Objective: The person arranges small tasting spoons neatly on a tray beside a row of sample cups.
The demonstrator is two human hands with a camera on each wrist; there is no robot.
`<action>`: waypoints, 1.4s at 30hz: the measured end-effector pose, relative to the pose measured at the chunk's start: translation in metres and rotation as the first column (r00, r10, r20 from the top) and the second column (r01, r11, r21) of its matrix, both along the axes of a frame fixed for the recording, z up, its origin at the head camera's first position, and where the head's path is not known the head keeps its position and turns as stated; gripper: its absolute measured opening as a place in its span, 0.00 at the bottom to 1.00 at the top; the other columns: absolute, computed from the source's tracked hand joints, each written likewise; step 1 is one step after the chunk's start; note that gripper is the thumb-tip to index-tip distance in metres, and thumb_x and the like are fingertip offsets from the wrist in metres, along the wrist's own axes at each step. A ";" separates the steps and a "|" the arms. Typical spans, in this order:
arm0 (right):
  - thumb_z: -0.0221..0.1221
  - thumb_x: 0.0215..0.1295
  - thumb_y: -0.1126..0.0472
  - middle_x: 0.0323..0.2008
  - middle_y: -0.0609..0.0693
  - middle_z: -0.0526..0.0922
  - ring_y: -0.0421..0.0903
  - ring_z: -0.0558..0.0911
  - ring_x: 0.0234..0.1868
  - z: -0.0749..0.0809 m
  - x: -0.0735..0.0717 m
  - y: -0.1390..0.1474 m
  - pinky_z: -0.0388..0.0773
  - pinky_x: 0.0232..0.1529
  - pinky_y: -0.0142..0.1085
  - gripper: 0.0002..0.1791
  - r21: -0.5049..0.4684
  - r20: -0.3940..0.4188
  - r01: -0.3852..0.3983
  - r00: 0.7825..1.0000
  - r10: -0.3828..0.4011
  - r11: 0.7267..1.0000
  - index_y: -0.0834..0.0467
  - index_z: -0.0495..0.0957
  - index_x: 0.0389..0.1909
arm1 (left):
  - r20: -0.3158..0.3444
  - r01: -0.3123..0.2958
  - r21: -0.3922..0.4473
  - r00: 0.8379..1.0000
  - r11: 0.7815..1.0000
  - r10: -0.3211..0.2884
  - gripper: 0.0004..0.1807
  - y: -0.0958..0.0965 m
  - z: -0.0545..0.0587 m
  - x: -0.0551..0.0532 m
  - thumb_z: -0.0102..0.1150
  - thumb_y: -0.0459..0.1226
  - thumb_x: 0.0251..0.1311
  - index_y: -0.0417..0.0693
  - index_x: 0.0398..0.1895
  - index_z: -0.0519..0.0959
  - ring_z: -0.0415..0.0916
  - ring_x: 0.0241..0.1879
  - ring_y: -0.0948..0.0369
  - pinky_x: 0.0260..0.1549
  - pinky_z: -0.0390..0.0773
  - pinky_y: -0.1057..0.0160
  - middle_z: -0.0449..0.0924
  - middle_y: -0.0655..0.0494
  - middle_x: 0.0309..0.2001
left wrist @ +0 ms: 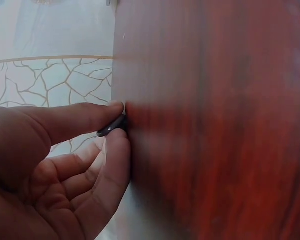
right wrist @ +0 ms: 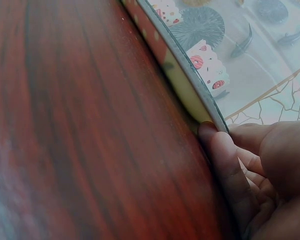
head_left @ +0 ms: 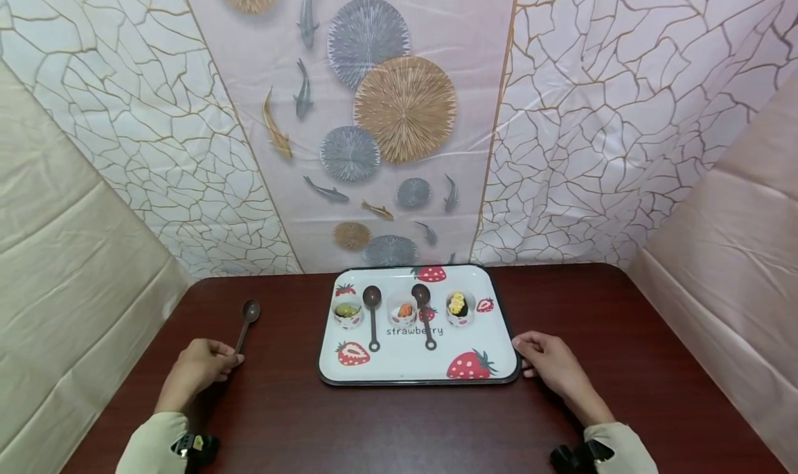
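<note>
At the left of the table, my left hand [head_left: 198, 370] pinches the ring end of a brown spoon [head_left: 251, 312] between thumb and finger. The spoon lies with its bowl pointing away; in the left wrist view only the spoon's handle end [left wrist: 110, 128] shows. My right hand [head_left: 555, 364] pinches the right edge of a white strawberry-print tray [head_left: 399, 371]; the tray's rim [right wrist: 190, 70] runs up from the fingers in the right wrist view. Two more brown spoons, the left spoon [head_left: 373, 321] and the right spoon [head_left: 427, 321], lie on the tray between small paper cups.
On the tray, the left cup [head_left: 348, 323] holds something green, the middle cup [head_left: 399, 323] something orange, the right cup [head_left: 464, 321] yellow bits on black. The dark red table [head_left: 374, 425] backs onto a patterned curtain [head_left: 436, 204].
</note>
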State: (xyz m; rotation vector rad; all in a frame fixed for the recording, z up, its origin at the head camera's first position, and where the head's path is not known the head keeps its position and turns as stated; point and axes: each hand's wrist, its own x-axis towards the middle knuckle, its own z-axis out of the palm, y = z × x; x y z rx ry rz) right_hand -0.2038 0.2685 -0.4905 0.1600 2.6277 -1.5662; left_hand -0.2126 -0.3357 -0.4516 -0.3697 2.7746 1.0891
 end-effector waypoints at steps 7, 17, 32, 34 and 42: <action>0.55 0.82 0.61 0.38 0.53 0.85 0.43 0.83 0.32 -0.003 0.001 0.000 0.88 0.31 0.35 0.17 -0.010 -0.012 -0.008 1.000 0.008 1.000 0.72 0.80 0.57 | 0.010 -0.003 0.079 1.000 0.997 0.002 0.10 -0.004 -0.006 -0.001 0.66 0.35 0.68 0.32 0.37 0.84 0.83 0.29 0.62 0.29 0.87 0.62 0.85 0.52 0.31; 0.55 0.82 0.60 0.38 0.53 0.85 0.43 0.83 0.33 -0.001 0.000 0.000 0.88 0.31 0.35 0.17 -0.009 -0.015 -0.005 1.000 0.004 1.000 0.71 0.80 0.57 | 0.080 -0.029 0.510 0.997 0.860 -0.014 0.15 0.007 -0.014 0.000 0.62 0.31 0.74 0.24 0.53 0.77 0.86 0.35 0.63 0.36 0.89 0.65 0.89 0.53 0.38; 0.55 0.82 0.59 0.37 0.52 0.85 0.43 0.83 0.33 -0.003 0.001 -0.001 0.88 0.31 0.35 0.18 -0.014 -0.009 -0.001 1.000 0.001 1.000 0.72 0.80 0.57 | 0.083 0.010 0.739 0.991 0.674 -0.106 0.32 0.035 -0.024 0.001 0.60 0.33 0.77 0.21 0.73 0.61 0.89 0.43 0.65 0.47 0.88 0.67 0.90 0.52 0.45; 0.55 0.82 0.60 0.36 0.52 0.85 0.43 0.83 0.32 -0.003 0.001 -0.001 0.87 0.30 0.34 0.18 -0.013 -0.017 -0.005 1.000 0.004 1.000 0.72 0.80 0.57 | 0.080 0.005 0.743 0.992 0.669 -0.096 0.36 0.038 -0.026 0.001 0.61 0.34 0.76 0.22 0.77 0.58 0.89 0.43 0.65 0.47 0.88 0.67 0.90 0.52 0.46; 0.55 0.82 0.60 0.37 0.53 0.85 0.43 0.83 0.32 0.000 0.001 0.000 0.87 0.30 0.34 0.18 -0.015 -0.014 -0.005 1.000 0.004 1.000 0.72 0.80 0.57 | 0.055 0.009 0.760 0.995 0.649 -0.078 0.35 0.049 -0.025 -0.001 0.59 0.35 0.78 0.24 0.77 0.58 0.88 0.44 0.66 0.48 0.87 0.68 0.90 0.53 0.48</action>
